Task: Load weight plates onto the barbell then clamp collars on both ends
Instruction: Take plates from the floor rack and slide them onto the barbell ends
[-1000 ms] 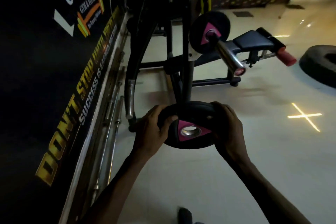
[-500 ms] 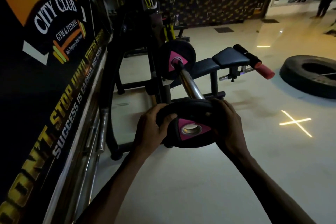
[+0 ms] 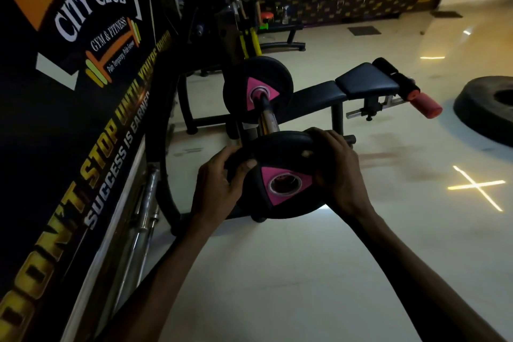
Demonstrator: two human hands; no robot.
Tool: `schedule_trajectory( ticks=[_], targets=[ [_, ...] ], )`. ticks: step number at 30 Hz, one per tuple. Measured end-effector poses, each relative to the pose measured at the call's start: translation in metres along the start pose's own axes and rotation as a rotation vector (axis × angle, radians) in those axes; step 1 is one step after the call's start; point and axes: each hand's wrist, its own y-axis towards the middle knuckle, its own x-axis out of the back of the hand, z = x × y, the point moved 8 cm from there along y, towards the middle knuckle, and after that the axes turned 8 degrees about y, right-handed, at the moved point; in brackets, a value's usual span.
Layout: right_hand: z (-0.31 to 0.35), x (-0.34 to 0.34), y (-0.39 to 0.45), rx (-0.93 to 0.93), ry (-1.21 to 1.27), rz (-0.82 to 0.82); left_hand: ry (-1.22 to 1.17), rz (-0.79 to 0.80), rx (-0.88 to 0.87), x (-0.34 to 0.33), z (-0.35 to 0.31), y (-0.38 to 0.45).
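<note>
Landmark: the barbell sleeve [image 3: 268,119], a shiny steel end of the bar that points toward the camera at mid-frame.
Held plate: a black weight plate [image 3: 280,178] with a pink triangle round its steel-ringed bore sits at the near tip of the barbell sleeve, its face turned up toward the camera; whether the sleeve tip has entered the bore cannot be told, though something shiny shows inside the ring.
Left hand: the left hand [image 3: 219,184] grips the plate's left rim, fingers curled over the edge and thumb pressed on the face beside the pink triangle.
Right hand: the right hand [image 3: 337,172] grips the plate's right rim, fingers wrapped over the top edge, palm against the side.
Loaded plate: a second black plate with the same pink triangle [image 3: 258,87] sits on the far end of the barbell sleeve, upright and facing the camera.
Bench: a black padded bench [image 3: 361,82] stretches away right of the barbell sleeve, ending in a red foam roller [image 3: 424,104].
Banner: a dark wall banner [image 3: 69,91] reading "CITY CLUB GYM & FITNESS" runs along the left of the barbell sleeve.
Spare bars: steel bars [image 3: 144,219] lie against the banner's foot, left of and below the barbell sleeve.
Tyre: a large black tyre [image 3: 483,108] lies on the pale floor [image 3: 277,272], far right of the barbell sleeve.
</note>
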Motion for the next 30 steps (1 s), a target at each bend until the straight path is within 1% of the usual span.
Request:
schedule_trajectory(
  ticks=[7, 9, 12, 16, 19, 22, 24, 30],
  targets=[
    [-0.010, -0.009, 0.019, -0.010, 0.056, 0.028, 0.029, -0.050, 0.022, -0.008, 0.010, 0.015],
    [-0.011, -0.011, 0.026, 0.013, 0.059, 0.035, 0.040, -0.074, 0.016, -0.008, 0.012, 0.021],
    [-0.018, -0.016, 0.033, 0.091, 0.050, 0.050, 0.095, -0.120, -0.061, -0.014, 0.007, 0.029],
    [-0.026, -0.023, 0.042, 0.197, -0.014, 0.016, 0.256, -0.086, -0.173, -0.048, -0.008, 0.033],
    [-0.034, -0.030, 0.054, 0.258, -0.046, 0.010, 0.372, -0.164, -0.233, -0.056, -0.008, 0.044],
    [-0.049, -0.038, 0.074, 0.227, -0.062, -0.011, 0.440, -0.176, -0.263, -0.060, 0.000, 0.067],
    [-0.059, -0.046, 0.090, 0.204, -0.058, -0.009, 0.438, -0.165, -0.270, -0.065, 0.006, 0.085],
    [-0.090, -0.073, 0.159, 0.139, -0.074, 0.013, 0.384, -0.126, -0.178, -0.080, 0.041, 0.164]
  ],
)
